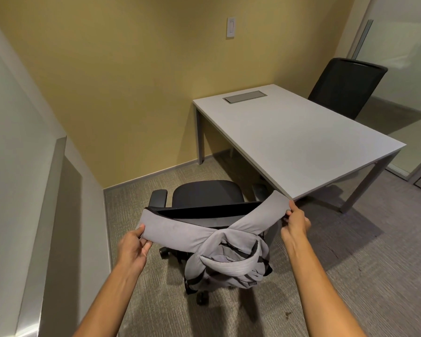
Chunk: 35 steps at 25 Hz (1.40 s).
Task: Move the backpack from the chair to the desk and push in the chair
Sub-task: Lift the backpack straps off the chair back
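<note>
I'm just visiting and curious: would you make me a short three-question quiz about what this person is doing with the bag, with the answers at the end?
1. True or false: the grey backpack already lies on the desk.
2. What does each hand hold? A) the chair's armrests B) a grey shoulder strap each C) nothing
3. Fill in: the backpack hangs over the ____ of the near chair.

Key
1. False; it hangs behind the chair, and the desk top bears only its built-in grey panel.
2. B; the left hand and the right hand each pinch one strap, spread apart.
3. Backrest.
</note>
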Motion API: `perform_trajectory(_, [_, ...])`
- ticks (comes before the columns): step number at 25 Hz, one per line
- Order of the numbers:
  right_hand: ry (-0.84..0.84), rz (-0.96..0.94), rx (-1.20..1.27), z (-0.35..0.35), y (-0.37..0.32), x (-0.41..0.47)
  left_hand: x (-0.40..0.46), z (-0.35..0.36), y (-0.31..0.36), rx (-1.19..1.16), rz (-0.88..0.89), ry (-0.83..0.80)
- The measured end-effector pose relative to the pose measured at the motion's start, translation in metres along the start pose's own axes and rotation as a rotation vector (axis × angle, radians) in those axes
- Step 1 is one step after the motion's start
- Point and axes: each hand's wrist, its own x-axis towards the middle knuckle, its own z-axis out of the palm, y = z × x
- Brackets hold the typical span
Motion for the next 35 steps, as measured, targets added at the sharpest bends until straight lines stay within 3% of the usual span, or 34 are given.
perform_trajectory(7, [-0.189,0.142,0.212,-0.015,-0.001,-0.019,-0.009,-0.004,-0.002,-0.093,-0.023,-0.024])
perform_trajectory(12, [-0.260,0.167,0.178,-0.022,-0.001,-0.034,-0.013,-0.006,-0.006,-0.054,0.002,0.003])
perform_trajectory(23, [-0.372,0.051,0.121,-0.018,-0.010,-0.078,-0.033,-0.010,0.002,0.148,0.159,0.090])
perform_trajectory(35, [-0.550,-0.135,0.246,0.028,-0.048,-0.159,-0.065,0.007,0.039,0.339,0.489,-0.064])
